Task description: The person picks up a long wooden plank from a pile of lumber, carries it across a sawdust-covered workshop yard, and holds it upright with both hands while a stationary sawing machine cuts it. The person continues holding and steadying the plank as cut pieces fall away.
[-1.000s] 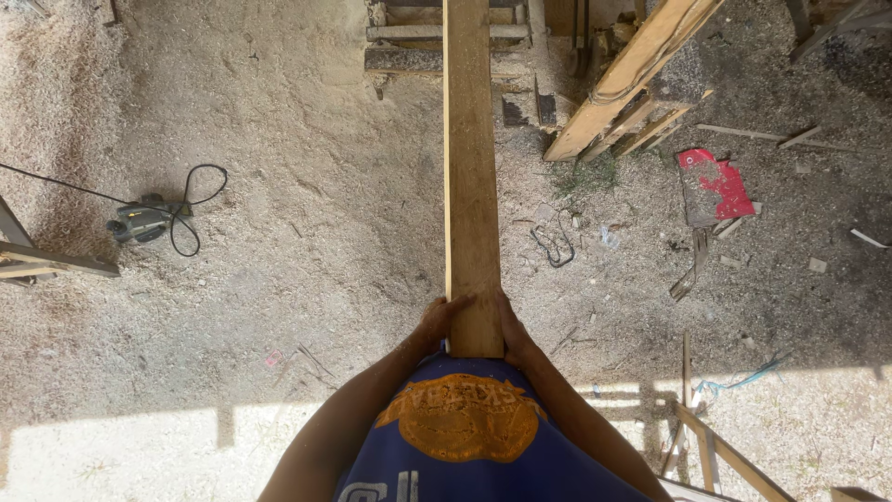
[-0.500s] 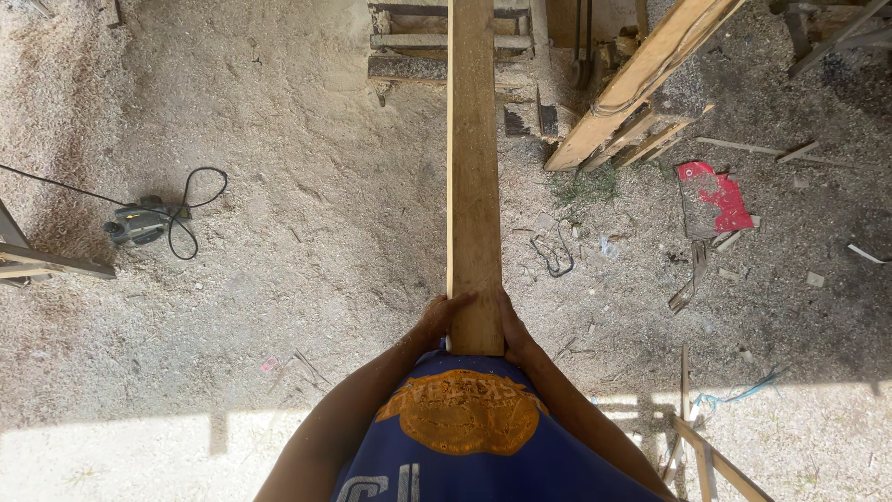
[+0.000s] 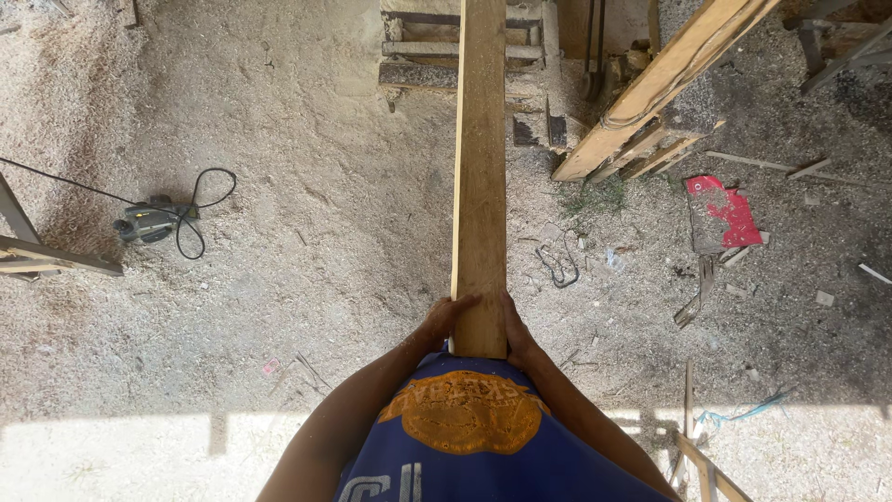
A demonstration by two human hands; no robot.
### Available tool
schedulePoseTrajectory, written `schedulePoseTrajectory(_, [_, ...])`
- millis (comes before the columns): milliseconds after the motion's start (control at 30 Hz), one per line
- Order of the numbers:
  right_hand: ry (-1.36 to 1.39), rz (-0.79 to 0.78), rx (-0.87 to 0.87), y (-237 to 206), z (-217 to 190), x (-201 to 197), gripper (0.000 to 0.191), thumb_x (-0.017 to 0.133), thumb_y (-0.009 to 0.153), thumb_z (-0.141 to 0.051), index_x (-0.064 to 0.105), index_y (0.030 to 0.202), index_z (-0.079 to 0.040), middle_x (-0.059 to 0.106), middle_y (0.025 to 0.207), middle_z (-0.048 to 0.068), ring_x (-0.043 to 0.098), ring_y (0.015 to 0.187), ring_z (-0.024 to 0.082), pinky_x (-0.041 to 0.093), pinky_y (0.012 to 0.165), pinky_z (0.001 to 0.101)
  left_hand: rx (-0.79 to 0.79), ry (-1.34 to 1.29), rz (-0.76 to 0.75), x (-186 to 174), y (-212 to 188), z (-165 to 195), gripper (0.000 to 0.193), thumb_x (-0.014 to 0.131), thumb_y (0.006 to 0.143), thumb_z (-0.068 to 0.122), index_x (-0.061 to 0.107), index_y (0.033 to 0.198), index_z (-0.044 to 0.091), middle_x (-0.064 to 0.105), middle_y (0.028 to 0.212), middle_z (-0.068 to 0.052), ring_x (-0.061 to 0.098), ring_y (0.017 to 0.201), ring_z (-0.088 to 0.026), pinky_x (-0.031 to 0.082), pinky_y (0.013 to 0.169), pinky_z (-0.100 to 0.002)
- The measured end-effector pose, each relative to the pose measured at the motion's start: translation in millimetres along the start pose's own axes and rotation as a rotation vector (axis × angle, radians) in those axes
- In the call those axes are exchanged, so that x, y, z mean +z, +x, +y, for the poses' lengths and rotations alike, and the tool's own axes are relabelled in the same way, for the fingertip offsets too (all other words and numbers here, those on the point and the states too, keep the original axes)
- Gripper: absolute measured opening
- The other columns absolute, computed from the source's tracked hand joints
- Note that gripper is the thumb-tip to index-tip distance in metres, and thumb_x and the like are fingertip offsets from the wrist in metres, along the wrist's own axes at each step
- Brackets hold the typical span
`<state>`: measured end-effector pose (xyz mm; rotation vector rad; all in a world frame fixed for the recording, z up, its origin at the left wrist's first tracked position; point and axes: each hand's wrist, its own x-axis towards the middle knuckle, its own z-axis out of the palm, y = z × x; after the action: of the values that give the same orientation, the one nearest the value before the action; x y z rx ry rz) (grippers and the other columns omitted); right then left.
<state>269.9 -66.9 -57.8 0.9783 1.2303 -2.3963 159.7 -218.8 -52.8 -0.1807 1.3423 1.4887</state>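
A long, pale wooden plank [image 3: 480,167] runs straight away from my body, its near end at my belly and its far end out of view at the top. My left hand [image 3: 447,319] grips the plank's near left edge, thumb lying on its top face. My right hand [image 3: 516,327] clasps the near right edge. Both hands hold the plank level above a sawdust-covered floor. Below my hands my blue shirt with an orange patch [image 3: 465,414] fills the view.
A grey power tool with a black cord [image 3: 153,221] lies on the sawdust at left, near a wooden frame leg [image 3: 37,260]. Slanted timbers [image 3: 655,88] and a wooden rack [image 3: 423,51] stand ahead. Red scrap [image 3: 725,212] and wood offcuts litter the right.
The view has shifted slightly; the plank and my two hands keep the same grip and place.
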Motion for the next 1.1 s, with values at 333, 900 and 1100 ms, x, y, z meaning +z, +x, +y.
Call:
schedulePoseTrajectory(333, [0.005,-0.037,-0.017,6.3,-11.9,-1.4,0.101,0.039,0.086,-0.081,0.033,0.152,-0.005,0.054,0.142,0.027,0.062,0.126,0.036,0.060,0.096,0.0489,0.026,0.020,0.013,0.0,11.8,4.8,0.078,0.076,0.083,0.047,0.056,0.129,-0.013,0.070,0.118,-0.029,0.072,0.106,-0.036,0.058,0.096,-0.045])
schedulePoseTrajectory(900, [0.043,-0.018,0.042,3.7,-35.1,0.6,0.100,0.040,0.085,-0.083,0.037,0.152,-0.009,0.059,0.139,0.021,0.065,0.122,0.031,0.061,0.093,0.0475,0.038,-0.003,0.024,14.6,6.3,24.8,0.072,0.077,0.081,0.045,0.061,0.125,-0.010,0.073,0.112,-0.024,0.073,0.102,-0.033,0.058,0.094,-0.043])
schedulePoseTrajectory(1100, [0.025,-0.063,0.075,2.6,-43.0,8.1,0.106,0.040,0.081,-0.087,0.042,0.151,-0.008,0.060,0.138,0.019,0.065,0.122,0.030,0.060,0.094,0.0492,0.024,0.041,0.042,9.0,6.2,26.6,0.069,0.077,0.081,0.046,0.068,0.120,-0.011,0.074,0.110,-0.024,0.073,0.099,-0.033,0.058,0.090,-0.041])
